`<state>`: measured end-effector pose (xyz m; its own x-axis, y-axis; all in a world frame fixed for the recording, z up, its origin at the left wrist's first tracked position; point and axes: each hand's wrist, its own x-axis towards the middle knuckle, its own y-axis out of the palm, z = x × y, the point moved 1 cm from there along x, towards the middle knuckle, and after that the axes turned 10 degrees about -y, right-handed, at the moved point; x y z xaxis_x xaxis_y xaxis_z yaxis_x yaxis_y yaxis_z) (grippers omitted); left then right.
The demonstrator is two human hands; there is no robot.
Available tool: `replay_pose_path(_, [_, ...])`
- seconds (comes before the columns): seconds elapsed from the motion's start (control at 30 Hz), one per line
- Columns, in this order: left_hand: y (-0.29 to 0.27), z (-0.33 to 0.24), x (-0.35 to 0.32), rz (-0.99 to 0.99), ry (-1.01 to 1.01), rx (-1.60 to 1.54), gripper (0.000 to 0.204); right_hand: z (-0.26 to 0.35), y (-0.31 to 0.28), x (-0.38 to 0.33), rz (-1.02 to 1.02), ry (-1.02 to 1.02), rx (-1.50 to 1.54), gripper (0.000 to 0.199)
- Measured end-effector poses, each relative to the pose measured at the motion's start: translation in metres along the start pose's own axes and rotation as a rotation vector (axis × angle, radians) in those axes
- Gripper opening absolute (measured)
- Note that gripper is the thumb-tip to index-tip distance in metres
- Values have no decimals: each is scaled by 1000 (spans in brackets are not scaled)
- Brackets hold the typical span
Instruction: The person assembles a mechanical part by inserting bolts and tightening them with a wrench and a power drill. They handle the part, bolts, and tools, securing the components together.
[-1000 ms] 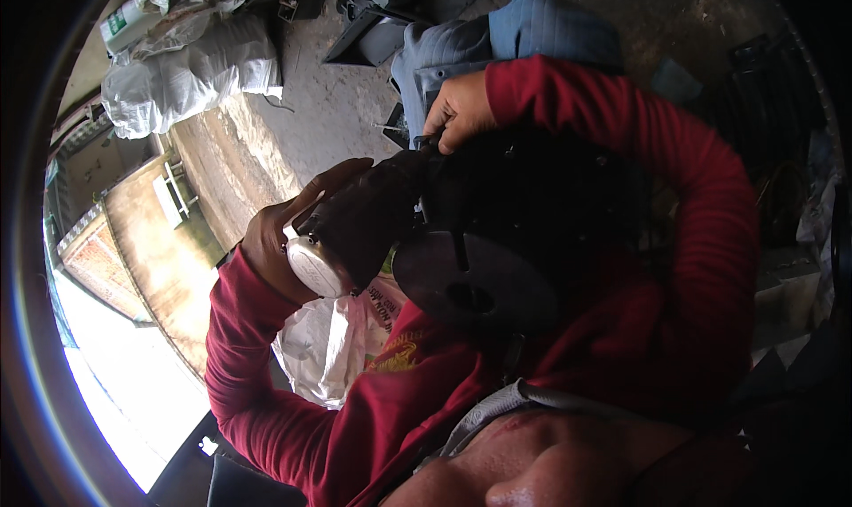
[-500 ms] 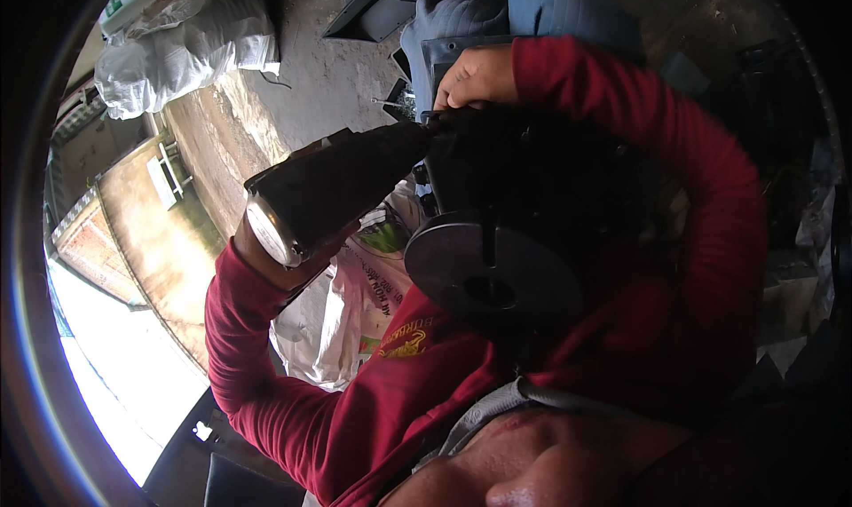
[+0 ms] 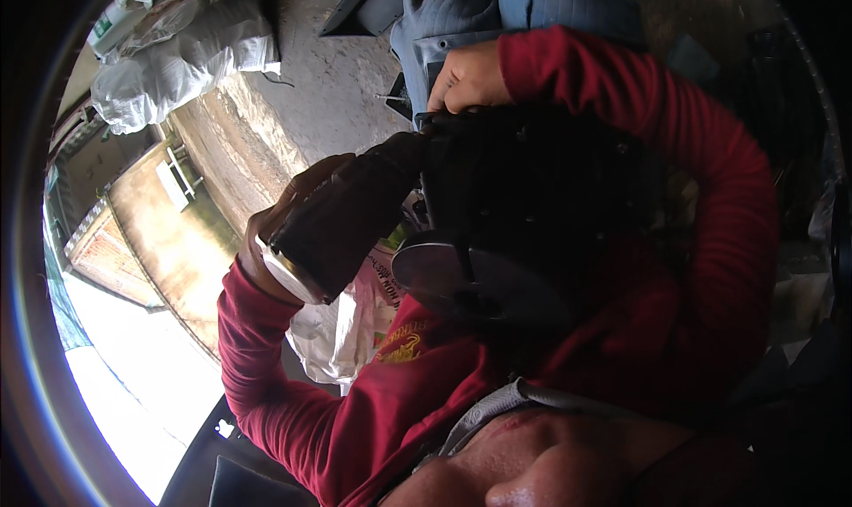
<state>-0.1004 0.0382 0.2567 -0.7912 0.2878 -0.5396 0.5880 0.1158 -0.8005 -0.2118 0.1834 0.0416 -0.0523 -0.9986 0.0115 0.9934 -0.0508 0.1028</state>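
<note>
My left hand (image 3: 302, 186) is wrapped round a dark power drill (image 3: 355, 201), its pale rounded rear end toward my wrist. The drill's narrow front meets the upper left edge of a large black part (image 3: 532, 174), which lies in deep shadow against my chest. Over that same edge my right hand (image 3: 470, 76) is bent, its fingertips closed at the rim beside the drill's tip. Whether they pinch the part or something small there is hidden. A round dark disc (image 3: 435, 272) with a slot sits at the lower side of the black part.
Blue cloth like trouser legs (image 3: 568, 10) lies beyond my right hand. White plastic bundles (image 3: 191, 63) rest at the far left. A printed sack (image 3: 333, 338) is under my left arm. Black trays (image 3: 364, 10) lie on the grey floor (image 3: 328, 72).
The drill has rolled and its rear end has swung lower and to the right, showing more of my left fingers. The disc has shifted slightly left and down. My right hand has barely moved.
</note>
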Motion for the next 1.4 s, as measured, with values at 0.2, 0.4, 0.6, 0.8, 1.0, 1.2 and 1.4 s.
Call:
replay_pose_path(0.2, [15,8,-22,-51,32,122,37,-3,2,9,54,-38,-37,34])
replay_pose_path(0.4, [59,59,-88,-222,-508,-903,40,-5,-16,-25,-76,-163,-127,32])
replay_pose_path(0.6, [173,141,-86,-755,-61,-1452,92,9,-59,-170,-521,163,-155,34])
replay_pose_path(0.8, [296,206,-21,-1033,-231,-2374,92,-78,-15,-239,-1038,329,-113,42])
replay_pose_path(1.0, [429,285,28,-1122,-636,-2428,49,-91,16,-241,-1165,325,-288,42])
replay_pose_path(1.2, [513,297,74,-1373,-781,-2517,45,-89,20,-216,-1201,334,-447,42])
replay_pose_path(1.4, [551,315,60,-1451,-1243,-2387,48,-82,7,-166,-1137,266,-570,42])
